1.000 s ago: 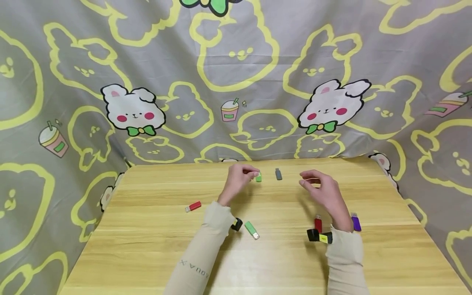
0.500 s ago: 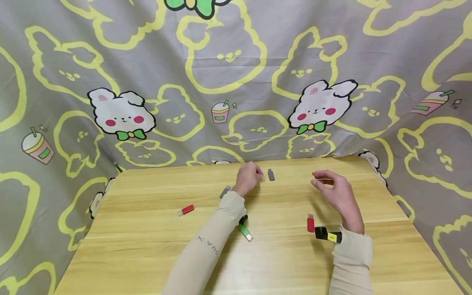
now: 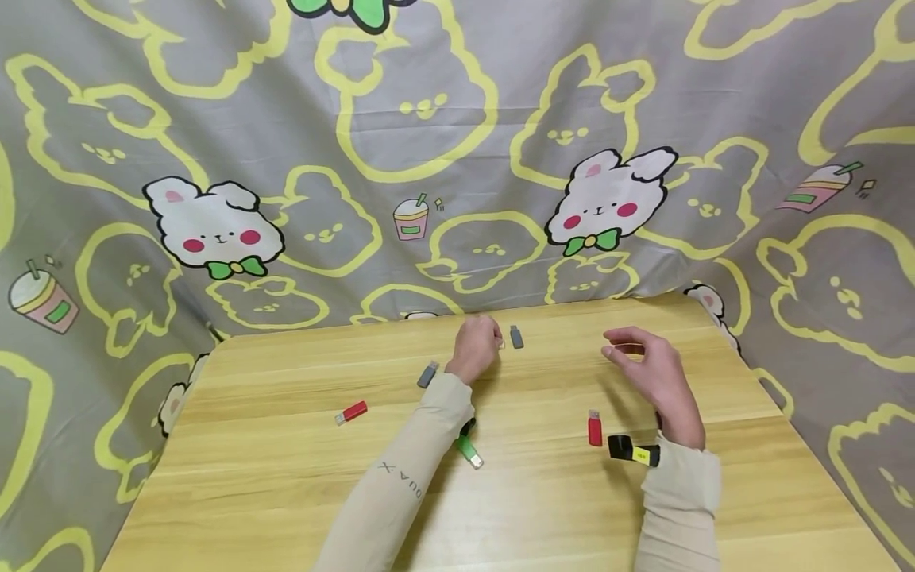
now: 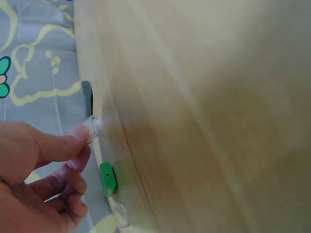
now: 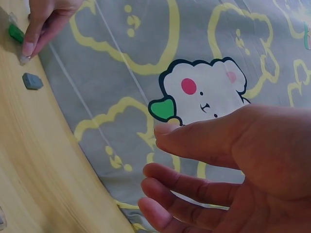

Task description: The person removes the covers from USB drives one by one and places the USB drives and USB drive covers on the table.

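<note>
At the back of the table my left hand pinches a small clear plastic cap between thumb and finger. A grey USB stick lies just right of those fingertips. In the left wrist view, a green USB stick lies near the hand, with another clear piece beyond it. The head view hides that green stick behind the hand. My right hand hovers over the right side, fingers loosely curved, holding nothing.
Left of the left hand lie a second grey USB stick and a red one. Another green stick is partly behind the left wrist. A second red stick lies near the right wrist. A patterned curtain hangs behind the table.
My left hand has moved right from beside the green USB stick toward the back grey one. My right hand has shifted right, away from that grey stick. The head view has turned slightly right.
</note>
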Action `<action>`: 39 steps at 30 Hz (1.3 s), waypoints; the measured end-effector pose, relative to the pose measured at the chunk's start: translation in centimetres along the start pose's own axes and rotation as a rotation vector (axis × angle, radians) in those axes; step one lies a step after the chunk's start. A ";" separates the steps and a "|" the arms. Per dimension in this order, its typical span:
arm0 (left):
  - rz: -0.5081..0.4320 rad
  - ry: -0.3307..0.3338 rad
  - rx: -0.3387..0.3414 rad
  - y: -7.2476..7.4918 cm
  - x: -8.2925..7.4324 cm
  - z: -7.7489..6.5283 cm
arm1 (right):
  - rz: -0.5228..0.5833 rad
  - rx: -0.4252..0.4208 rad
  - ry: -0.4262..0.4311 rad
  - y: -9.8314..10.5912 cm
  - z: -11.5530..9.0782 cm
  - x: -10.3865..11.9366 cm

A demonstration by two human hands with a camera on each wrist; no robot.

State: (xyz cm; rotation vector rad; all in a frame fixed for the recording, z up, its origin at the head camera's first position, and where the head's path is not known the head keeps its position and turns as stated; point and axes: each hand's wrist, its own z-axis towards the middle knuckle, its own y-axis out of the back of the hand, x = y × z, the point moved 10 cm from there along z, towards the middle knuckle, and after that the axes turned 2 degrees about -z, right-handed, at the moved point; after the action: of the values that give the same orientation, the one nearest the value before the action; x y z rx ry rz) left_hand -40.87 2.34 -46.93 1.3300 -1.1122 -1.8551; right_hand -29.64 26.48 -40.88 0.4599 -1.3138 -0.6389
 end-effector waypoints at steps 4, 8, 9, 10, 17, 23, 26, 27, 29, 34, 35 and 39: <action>0.054 -0.008 -0.019 0.2 0.2 0.0 | 0.001 0.033 -0.028 -0.6 0.1 0.0; 0.084 0.011 -0.021 0.4 0.5 -0.1 | -0.002 0.048 -0.046 -1.0 0.1 0.1; 0.089 0.019 -0.017 0.4 0.6 -0.1 | -0.002 0.052 -0.049 -1.1 0.1 0.1; 0.095 0.026 -0.014 0.4 0.7 -0.2 | -0.003 0.056 -0.050 -1.2 0.1 0.1; -0.020 0.038 0.007 0.9 0.8 -0.7 | -0.005 0.080 -0.059 -1.6 -0.1 0.1; -0.247 0.027 -0.029 3.0 1.1 -1.8 | -0.013 0.074 -0.043 -1.5 0.0 0.4; -0.346 0.004 -0.077 4.4 1.6 -3.0 | -0.015 0.081 -0.038 -1.6 0.0 0.6; -0.374 0.002 -0.095 4.8 1.9 -3.4 | -0.016 0.084 -0.037 -1.7 0.0 0.6; -0.435 -0.005 -0.132 5.7 2.3 -4.6 | -0.019 0.088 -0.030 -1.8 0.1 0.7; -0.551 0.038 -0.192 7.4 4.0 -7.7 | -0.022 0.101 -0.014 -2.3 0.2 1.0; -0.569 0.052 -0.207 7.7 4.5 -8.2 | -0.021 0.109 -0.013 -2.5 0.2 1.0; -0.622 0.084 -0.283 9.1 6.0 -10.1 | -0.029 0.135 -0.003 -3.0 0.2 1.2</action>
State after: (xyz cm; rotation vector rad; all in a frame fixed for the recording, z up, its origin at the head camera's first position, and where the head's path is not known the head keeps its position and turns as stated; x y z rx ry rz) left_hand -33.29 -9.84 -43.09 1.6803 -0.3790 -2.2499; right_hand -30.21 23.52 -41.88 0.5887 -1.3605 -0.5774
